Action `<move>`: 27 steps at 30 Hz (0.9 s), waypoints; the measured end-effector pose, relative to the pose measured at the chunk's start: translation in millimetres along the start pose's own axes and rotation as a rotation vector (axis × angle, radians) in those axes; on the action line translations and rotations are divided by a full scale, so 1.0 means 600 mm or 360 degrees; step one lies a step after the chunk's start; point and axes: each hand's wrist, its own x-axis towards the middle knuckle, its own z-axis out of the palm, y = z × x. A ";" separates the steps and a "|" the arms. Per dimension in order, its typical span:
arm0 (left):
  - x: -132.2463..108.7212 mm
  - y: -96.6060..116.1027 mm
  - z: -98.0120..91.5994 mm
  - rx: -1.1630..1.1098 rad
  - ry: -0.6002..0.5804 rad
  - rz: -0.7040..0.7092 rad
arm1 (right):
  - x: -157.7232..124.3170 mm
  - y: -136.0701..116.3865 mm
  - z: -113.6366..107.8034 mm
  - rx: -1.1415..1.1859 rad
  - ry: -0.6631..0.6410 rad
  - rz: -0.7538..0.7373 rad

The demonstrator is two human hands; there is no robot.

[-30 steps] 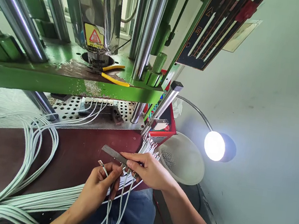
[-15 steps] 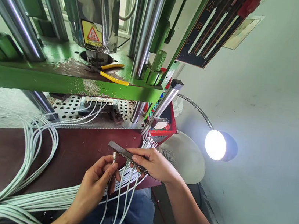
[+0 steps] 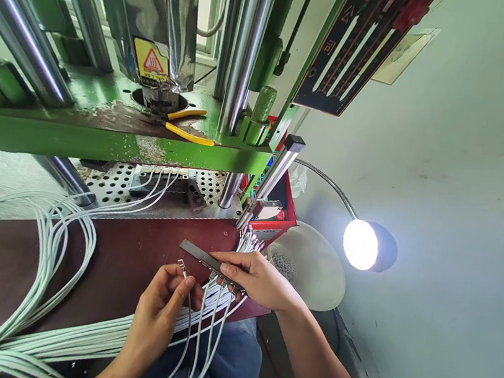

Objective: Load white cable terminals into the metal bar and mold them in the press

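My right hand [image 3: 252, 278] is closed on a grey metal fixture bar [image 3: 199, 255], held over the dark red bench top [image 3: 129, 259]. Several white cables [image 3: 210, 321] hang down from the bar. My left hand [image 3: 158, 313] pinches one more white cable, whose metal connector tip [image 3: 182, 264] points up just left of and below the bar's free end. A large bundle of white cables [image 3: 39, 334] lies across the bench to the left.
A green press [image 3: 114, 132] with steel columns stands behind the bench; yellow-handled pliers [image 3: 186, 126] lie on its platen. Cables run into a mould [image 3: 164, 180] on the perforated plate. A white bowl [image 3: 316, 267] and a lit gooseneck lamp [image 3: 361, 245] sit to the right.
The left hand has brought the cable's tip up and nearer to the bar's free end. The right hand has raised the bar a little.
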 end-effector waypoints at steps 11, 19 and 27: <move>0.002 0.007 -0.012 0.0135 -0.0244 -0.0082 | -0.001 -0.004 0.003 -0.0005 0.0013 -0.0017; 0.005 0.008 -0.016 0.0007 -0.0381 -0.0154 | -0.002 -0.013 0.006 0.0005 -0.0020 -0.0031; 0.003 0.011 -0.013 0.0122 -0.0263 -0.0141 | 0.000 -0.009 0.008 -0.0151 0.0013 0.0019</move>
